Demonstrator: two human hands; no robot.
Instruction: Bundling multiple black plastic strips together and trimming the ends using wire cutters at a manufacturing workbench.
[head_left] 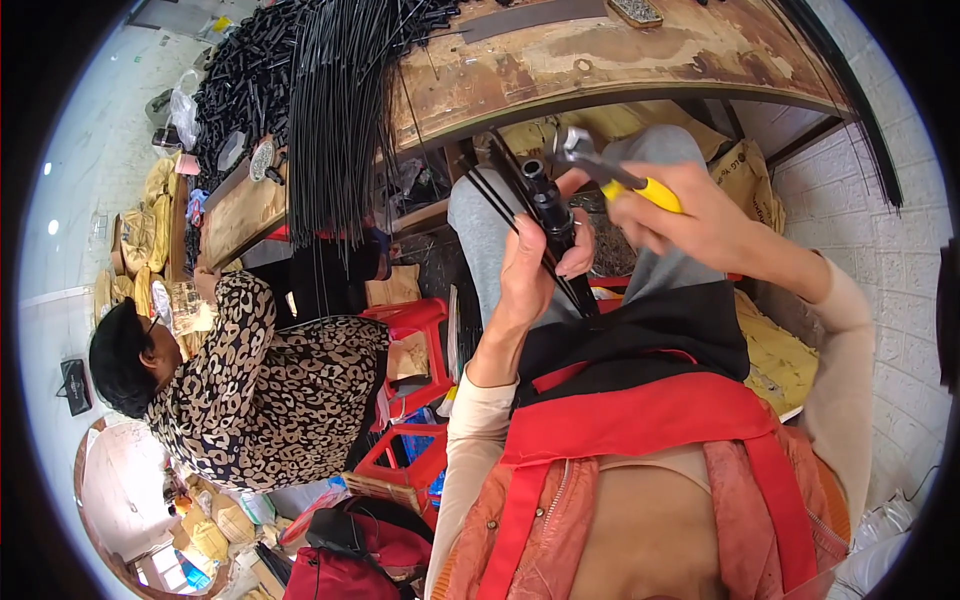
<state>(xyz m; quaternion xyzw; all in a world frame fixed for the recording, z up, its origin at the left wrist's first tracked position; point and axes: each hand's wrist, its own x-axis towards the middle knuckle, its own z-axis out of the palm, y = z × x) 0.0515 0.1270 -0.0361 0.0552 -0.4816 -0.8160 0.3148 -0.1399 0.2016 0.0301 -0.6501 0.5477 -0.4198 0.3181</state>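
My left hand [528, 275] is closed around a bundle of thin black rods [490, 190] and a black tubular part [548, 200], held upright over my lap. The tubular part's round end faces up. In my right hand [690, 205] is a hammer [652, 193] with a yellow and black grip. Its metal head, slightly blurred, is just above and beside the end of the tubular part. I cannot tell whether they touch. The lower ends of the rods reach down to my black and red apron [640, 415].
A wooden workbench [620, 62] spans the far side, with long black rods [340, 130] hanging over its edge and a heap of black parts [245, 85]. A small tray [637, 12] holds tiny pieces. At left, a person in a patterned top [280, 390] sits near red stools [415, 350].
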